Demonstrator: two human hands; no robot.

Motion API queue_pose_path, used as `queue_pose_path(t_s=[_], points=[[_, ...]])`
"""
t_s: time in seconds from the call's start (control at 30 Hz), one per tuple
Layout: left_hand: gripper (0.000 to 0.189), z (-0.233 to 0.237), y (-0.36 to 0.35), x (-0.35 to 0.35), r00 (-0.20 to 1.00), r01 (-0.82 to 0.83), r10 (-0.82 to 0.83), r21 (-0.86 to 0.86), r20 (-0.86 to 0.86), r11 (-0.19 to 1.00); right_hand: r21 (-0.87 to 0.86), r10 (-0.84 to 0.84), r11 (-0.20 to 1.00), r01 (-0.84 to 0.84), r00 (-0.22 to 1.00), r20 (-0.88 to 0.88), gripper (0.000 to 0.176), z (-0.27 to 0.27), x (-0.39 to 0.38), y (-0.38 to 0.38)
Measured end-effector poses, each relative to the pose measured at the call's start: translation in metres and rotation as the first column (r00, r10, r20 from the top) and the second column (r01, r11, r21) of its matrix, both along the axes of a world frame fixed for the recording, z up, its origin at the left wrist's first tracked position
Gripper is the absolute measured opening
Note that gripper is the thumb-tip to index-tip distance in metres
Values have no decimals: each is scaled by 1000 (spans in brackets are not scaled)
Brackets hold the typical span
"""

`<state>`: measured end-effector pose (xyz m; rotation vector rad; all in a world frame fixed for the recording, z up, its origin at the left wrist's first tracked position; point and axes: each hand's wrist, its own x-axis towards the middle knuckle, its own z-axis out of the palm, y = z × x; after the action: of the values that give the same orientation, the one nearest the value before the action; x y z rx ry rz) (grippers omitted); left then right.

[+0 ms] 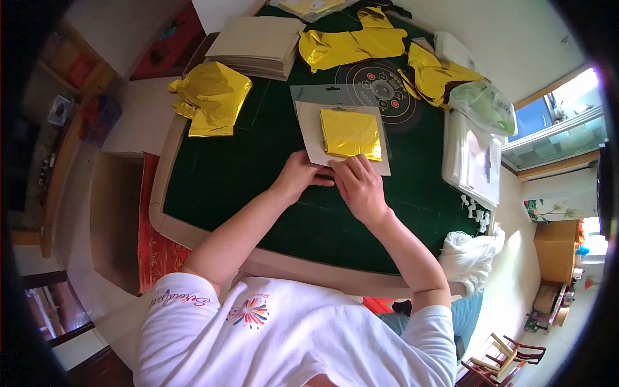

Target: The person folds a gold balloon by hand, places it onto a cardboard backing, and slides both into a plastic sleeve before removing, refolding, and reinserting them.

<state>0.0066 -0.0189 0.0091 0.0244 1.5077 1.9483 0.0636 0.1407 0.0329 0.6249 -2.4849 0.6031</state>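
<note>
A folded gold foil balloon (351,132) lies flat on a pale card (311,132) in front of me. Behind the card's upper part shows a clear plastic bag (309,92) with a hang hole in its top strip. My left hand (300,176) is closed at the card's lower left edge, thumb and fingers around it. At the near edge, my right hand (361,186) is closed with its fingertips on the card, right at the foil's lower side.
The green table (213,187) also bears a stack of cards (255,45), a loose gold foil balloon (213,97), more gold foil balloons (351,46) at the back, and a pile of clear bags (474,161). White string (474,255) hangs over the right corner near small white pieces (476,214).
</note>
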Motion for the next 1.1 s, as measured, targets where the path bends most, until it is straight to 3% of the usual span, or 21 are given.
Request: queue_pose_path(t_s=[0.03, 0.07, 0.13, 0.17, 0.23, 0.33, 0.43, 0.5, 0.67, 0.73, 0.87, 1.1], points=[[30, -4, 3, 2, 995, -97, 100, 92, -31, 991, 0, 0, 1000, 0, 1000, 0, 27, 1, -1, -2], [30, -8, 7, 3, 995, -97, 100, 92, -30, 991, -14, -1, 1000, 1, 1000, -3, 27, 3, -3, -5], [37, -3, 21, 9, 960, -277, 270, 117, 73, 954, -28, -1, 1000, 1, 1000, -1, 27, 7, -7, -11], [37, -9, 27, 7, 960, -278, 270, 118, 73, 953, -42, -5, 999, 3, 999, -32, 27, 10, -12, -14], [38, -19, 36, -1, 902, -423, 370, 285, 224, 860, -51, -6, 999, 3, 998, -66, 27, 12, -15, -15], [36, -16, 37, 2, 925, -373, 342, 221, 165, 901, -44, 15, 999, -16, 1000, -17, 30, 13, -13, -8], [34, -10, 29, -1, 952, -275, 220, 277, 214, 921, 104, -136, 986, 132, 990, 36, 32, 4, -1, 14], [35, -6, 32, 1, 951, -282, 233, 259, 202, 924, 122, -185, 976, 179, 982, 47, 31, -2, 0, 32], [36, -23, 53, 2, 971, -224, 198, 232, 131, 947, 37, -107, 993, 109, 994, -33, 27, 5, -2, 38], [25, -25, 62, 3, 948, -268, 176, 364, 265, 892, 31, -64, 997, 66, 996, -66, 26, 7, -3, 38], [25, -16, 64, 5, 952, -180, 93, 289, 291, 940, 47, -81, 995, 83, 995, -50, 28, 8, -2, 46], [26, -16, 60, 6, 959, -128, 38, 310, 280, 942, 78, -89, 993, 92, 995, -37, 29, 4, -1, 47]])
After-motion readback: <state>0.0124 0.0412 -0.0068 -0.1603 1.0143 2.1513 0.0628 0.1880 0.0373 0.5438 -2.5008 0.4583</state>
